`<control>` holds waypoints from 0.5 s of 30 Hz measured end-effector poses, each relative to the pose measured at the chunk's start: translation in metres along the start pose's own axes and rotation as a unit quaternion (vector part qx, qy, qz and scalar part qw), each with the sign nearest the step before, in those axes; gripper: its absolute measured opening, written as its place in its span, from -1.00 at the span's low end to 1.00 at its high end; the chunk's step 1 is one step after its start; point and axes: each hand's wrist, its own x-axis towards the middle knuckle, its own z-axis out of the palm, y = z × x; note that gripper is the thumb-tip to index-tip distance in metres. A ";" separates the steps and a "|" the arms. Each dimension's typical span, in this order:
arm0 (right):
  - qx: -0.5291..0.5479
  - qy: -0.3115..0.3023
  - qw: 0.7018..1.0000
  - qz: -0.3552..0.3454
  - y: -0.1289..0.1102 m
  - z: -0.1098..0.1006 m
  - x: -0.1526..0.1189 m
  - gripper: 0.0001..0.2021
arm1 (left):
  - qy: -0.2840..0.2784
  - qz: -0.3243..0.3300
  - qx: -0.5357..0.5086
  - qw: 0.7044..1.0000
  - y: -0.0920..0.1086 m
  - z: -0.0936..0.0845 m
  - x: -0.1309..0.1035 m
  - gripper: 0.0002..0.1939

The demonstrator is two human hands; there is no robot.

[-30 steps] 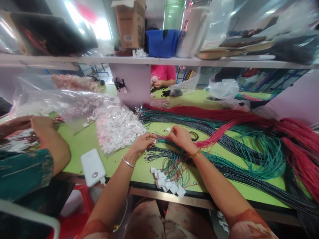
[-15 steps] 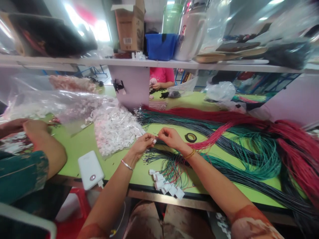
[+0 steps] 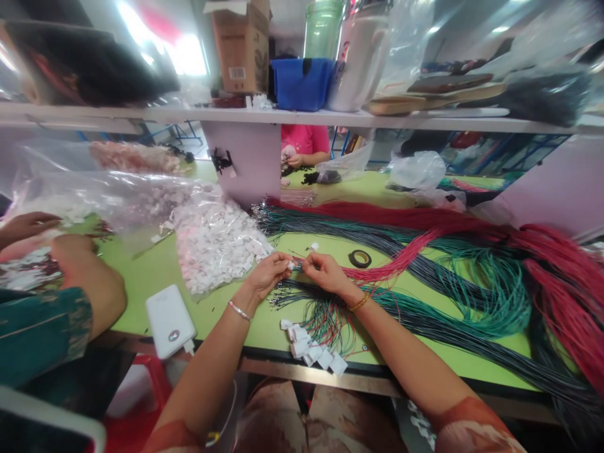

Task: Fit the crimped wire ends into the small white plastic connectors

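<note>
over the green tabletop (image 3: 141, 283), near a plastic bag (image 3: 202, 288) of white connectors (image 3: 221, 242), my left hand (image 3: 267, 274) pinches a small connector (image 3: 291, 265) while my right hand (image 3: 329, 274) grips thin wires (image 3: 298, 267) just beside it

A small white connector (image 3: 291, 265), partly hidden, is held beside the tips of thin wires (image 3: 299, 264); a loose red wire bundle (image 3: 384, 272) lies to their right, curving gently toward the upper right.
</note>
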 end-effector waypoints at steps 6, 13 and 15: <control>-0.058 0.011 0.998 -0.029 0.000 0.006 -0.003 -0.82 | 0.012 -0.003 0.022 1.000 -0.004 0.006 0.001 -0.69; -0.130 0.013 0.990 -0.051 0.001 0.013 -0.007 -0.80 | 0.034 -0.015 0.031 0.999 -0.006 0.008 0.002 -0.69; -0.156 0.017 0.987 -0.035 -0.001 0.014 -0.009 -0.80 | 0.035 -0.014 0.053 0.998 -0.008 0.008 0.002 -0.70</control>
